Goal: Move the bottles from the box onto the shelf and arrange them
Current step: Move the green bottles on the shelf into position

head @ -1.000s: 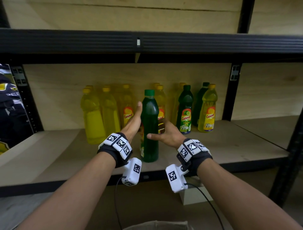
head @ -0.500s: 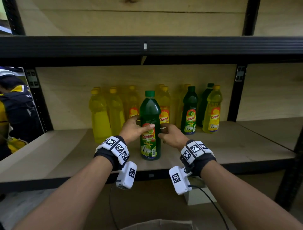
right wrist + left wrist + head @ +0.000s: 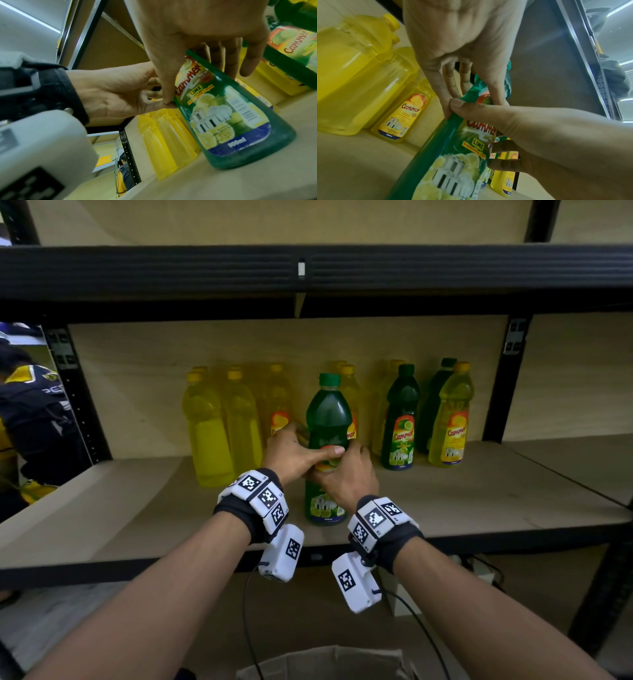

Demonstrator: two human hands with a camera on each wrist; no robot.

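A green lime bottle [image 3: 328, 419] with a green cap stands upright near the front of the wooden shelf [image 3: 137, 518], label facing me. My left hand [image 3: 296, 455] grips its middle from the left, thumb laid across the label. My right hand [image 3: 347, 477] grips it from the right, just below. In the left wrist view the left hand [image 3: 462, 54] curls behind the green bottle [image 3: 453, 155], and the right hand's [image 3: 539, 135] thumb presses the label. The right wrist view shows the right hand [image 3: 197, 33] wrapped round the green bottle [image 3: 231, 121], whose base rests on the board.
Several yellow bottles [image 3: 209, 436] line the back wall, with a green bottle [image 3: 402, 419] and a yellow one [image 3: 452, 419] to the right. A black beam [image 3: 308, 268] runs overhead. An open cardboard box [image 3: 325, 662] sits below. A person [image 3: 30, 412] is at the far left.
The green bottle has been turned so its label faces front. Both hands, open beside it a second ago, now wrap round its middle.
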